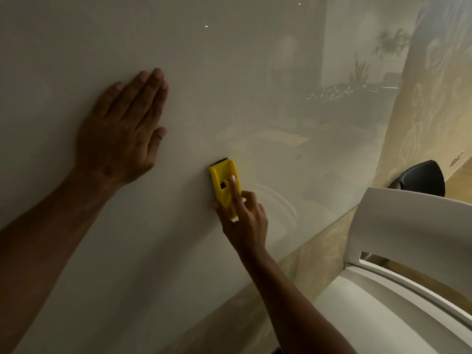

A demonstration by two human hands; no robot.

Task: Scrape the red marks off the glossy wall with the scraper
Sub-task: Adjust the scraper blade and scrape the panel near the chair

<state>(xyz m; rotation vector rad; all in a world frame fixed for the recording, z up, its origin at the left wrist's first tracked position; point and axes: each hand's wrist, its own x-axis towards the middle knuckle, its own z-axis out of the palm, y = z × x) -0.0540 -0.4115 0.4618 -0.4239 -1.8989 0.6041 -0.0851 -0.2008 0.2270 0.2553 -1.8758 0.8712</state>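
The glossy cream wall [229, 72] fills the view, with no red marks visible on it. A white moulded plastic chair [408, 251] stands right of the right hand [245, 221]. The left hand [122, 131] lies flat and spread on the wall, up-left of the right hand, which pinches the small yellow plastic scraper [224, 185], forefinger along its back, dark blade against the wall.
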